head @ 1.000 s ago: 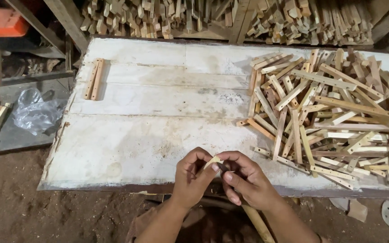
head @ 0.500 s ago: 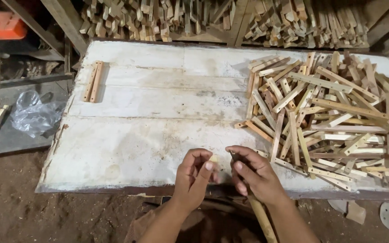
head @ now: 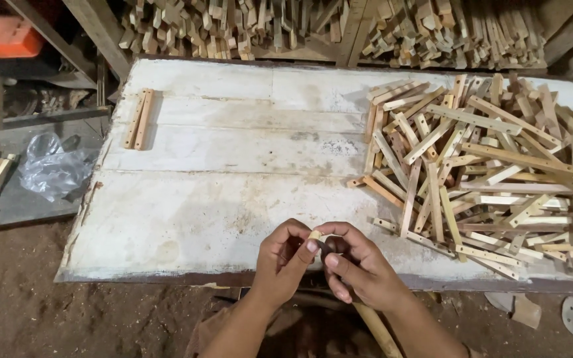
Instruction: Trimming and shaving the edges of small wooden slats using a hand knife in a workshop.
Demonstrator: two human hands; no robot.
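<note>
- Pinching a small pale wooden piece [head: 315, 235] between thumb and forefinger, the left hand [head: 285, 260] is curling closed around it at the near edge of the white worktable [head: 220, 199].
- The right hand [head: 359, 265] is meeting the left fingertip to fingertip, its fingers bent inward and closing on a small dark object [head: 326, 248]; what that object is cannot be told.
- The pale piece is sitting at the top of the left hand's grip, just left of the right hand's thumb and touching the dark object.
- A wooden handle [head: 376, 328] is showing below the right hand, slanting down toward the wrist; whether the hand is gripping it cannot be told.
- A loose pile of drilled wooden slats [head: 485, 172] is lying on the table just beyond and to the right of the right hand.
- A pair of short slats [head: 139, 119] is lying side by side far beyond the left hand, near the table's far left corner.
- A crumpled clear plastic bag [head: 51, 169] is resting well to the left of the left hand, off the table.
- Stacked wooden sticks [head: 339, 30] are filling the space beyond the table.
</note>
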